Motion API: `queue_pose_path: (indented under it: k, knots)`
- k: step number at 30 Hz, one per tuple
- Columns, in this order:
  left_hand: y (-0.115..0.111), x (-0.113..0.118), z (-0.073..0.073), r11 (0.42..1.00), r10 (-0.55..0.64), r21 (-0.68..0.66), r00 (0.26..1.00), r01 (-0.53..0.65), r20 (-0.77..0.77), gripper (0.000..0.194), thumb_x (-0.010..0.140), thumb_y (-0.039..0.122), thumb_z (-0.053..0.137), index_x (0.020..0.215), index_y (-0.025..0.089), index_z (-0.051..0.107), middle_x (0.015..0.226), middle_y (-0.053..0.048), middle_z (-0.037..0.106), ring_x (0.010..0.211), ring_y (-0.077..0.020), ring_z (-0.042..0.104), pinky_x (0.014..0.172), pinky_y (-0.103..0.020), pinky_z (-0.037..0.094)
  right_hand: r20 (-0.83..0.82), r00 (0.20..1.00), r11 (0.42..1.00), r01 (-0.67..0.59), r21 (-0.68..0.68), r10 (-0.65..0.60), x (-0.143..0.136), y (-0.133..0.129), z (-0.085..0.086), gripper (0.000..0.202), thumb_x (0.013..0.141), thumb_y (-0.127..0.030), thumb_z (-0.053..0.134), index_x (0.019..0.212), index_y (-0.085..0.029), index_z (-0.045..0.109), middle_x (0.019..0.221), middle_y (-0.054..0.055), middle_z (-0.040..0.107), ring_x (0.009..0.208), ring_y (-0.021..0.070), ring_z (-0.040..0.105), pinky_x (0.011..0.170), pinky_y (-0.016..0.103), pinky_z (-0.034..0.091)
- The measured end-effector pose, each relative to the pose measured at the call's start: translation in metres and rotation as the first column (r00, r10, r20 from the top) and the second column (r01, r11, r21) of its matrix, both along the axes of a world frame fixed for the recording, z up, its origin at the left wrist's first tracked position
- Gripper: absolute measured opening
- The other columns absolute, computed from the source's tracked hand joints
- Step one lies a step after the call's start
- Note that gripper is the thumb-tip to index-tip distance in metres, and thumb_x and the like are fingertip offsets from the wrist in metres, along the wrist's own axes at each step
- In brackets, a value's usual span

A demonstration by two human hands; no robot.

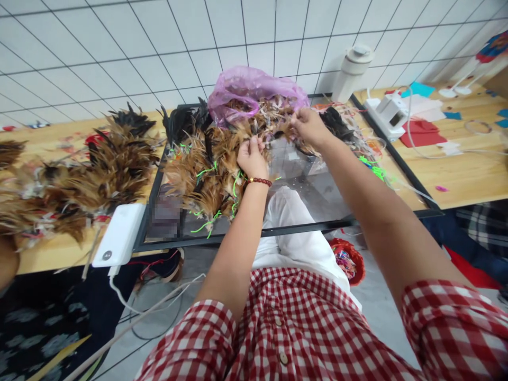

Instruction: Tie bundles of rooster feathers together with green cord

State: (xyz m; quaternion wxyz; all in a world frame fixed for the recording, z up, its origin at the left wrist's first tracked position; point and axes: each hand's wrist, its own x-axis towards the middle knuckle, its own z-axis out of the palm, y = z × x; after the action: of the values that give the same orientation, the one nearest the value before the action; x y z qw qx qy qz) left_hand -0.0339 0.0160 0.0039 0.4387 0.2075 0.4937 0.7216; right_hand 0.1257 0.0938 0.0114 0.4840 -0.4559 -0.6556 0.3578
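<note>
While the right hand [311,128] is pinched at loose feathers [273,115], the left hand [250,157] is curled closed; either's hold indeterminable.

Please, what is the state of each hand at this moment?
Left hand: fingers curled closed; whether it holds anything cannot be told.
Right hand: fingers closed by the feathers; its hold cannot be told.

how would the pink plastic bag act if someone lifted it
The pink plastic bag would probably sag and change shape, since its thin, see-through film looks crumpled. It seems likely to be light for its size, as the contents that show are loose feathers. It might spill some, because feathers lie uncovered at its open front.
</note>
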Motion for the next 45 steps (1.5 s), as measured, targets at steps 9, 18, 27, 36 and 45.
queue_pose_path:
  k: [9,18,27,36,45]
  knots:
    - [-0.004,-0.013,0.014,0.996,0.084,0.035,0.996,-0.084,-0.018,0.021,0.096,0.037,0.065,0.084,0.020,0.071,0.082,0.000,0.075,0.070,-0.0030,0.066,0.068,-0.013,0.049,0.325,0.896,0.948,-0.250,-0.195,0.303,0.010,0.008,0.069,0.028,0.073,-0.022,0.091,0.071,-0.020,0.062,0.074,0.001,0.066,0.080,0.0178,0.064,0.073,0.033,0.052]
    - [-0.010,0.001,0.007,0.999,-0.004,0.035,0.992,0.009,-0.126,0.029,0.091,0.051,0.069,0.090,0.023,0.077,0.089,-0.002,0.078,0.075,-0.0067,0.070,0.069,-0.017,0.051,0.686,0.724,0.980,-0.072,0.184,-0.075,-0.029,0.017,0.053,0.015,0.089,-0.023,0.066,0.101,-0.025,0.076,0.120,0.008,0.073,0.121,0.0330,0.062,0.104,0.047,0.048]
    - [-0.015,0.000,0.019,1.000,-0.003,0.013,1.000,0.003,0.001,0.027,0.094,0.047,0.067,0.102,0.024,0.076,0.093,-0.001,0.079,0.080,-0.0062,0.071,0.070,-0.015,0.051,0.741,0.645,0.954,-0.299,0.023,0.184,-0.005,-0.027,0.007,0.014,0.077,-0.015,0.069,0.086,-0.020,0.078,0.093,0.006,0.076,0.099,0.0252,0.065,0.094,0.039,0.047]
    - [-0.006,-0.003,0.006,0.996,0.036,0.084,0.999,-0.036,0.004,0.023,0.093,0.044,0.070,0.092,0.021,0.076,0.086,-0.001,0.078,0.073,-0.0053,0.069,0.068,-0.016,0.050,0.491,0.869,0.981,-0.139,0.133,0.056,-0.014,-0.026,-0.004,0.008,0.084,-0.015,0.060,0.079,-0.018,0.064,0.090,0.007,0.069,0.090,0.0203,0.061,0.090,0.035,0.047]
    - [-0.010,0.004,0.005,0.988,-0.115,0.102,0.993,0.113,0.016,0.021,0.086,0.036,0.078,0.079,0.018,0.070,0.079,0.000,0.075,0.076,-0.0075,0.070,0.071,-0.017,0.050,0.070,0.997,0.995,-0.035,-0.099,0.042,0.006,-0.035,0.009,0.012,0.082,-0.022,0.070,0.093,-0.017,0.070,0.079,0.003,0.069,0.072,0.0147,0.063,0.067,0.028,0.051]
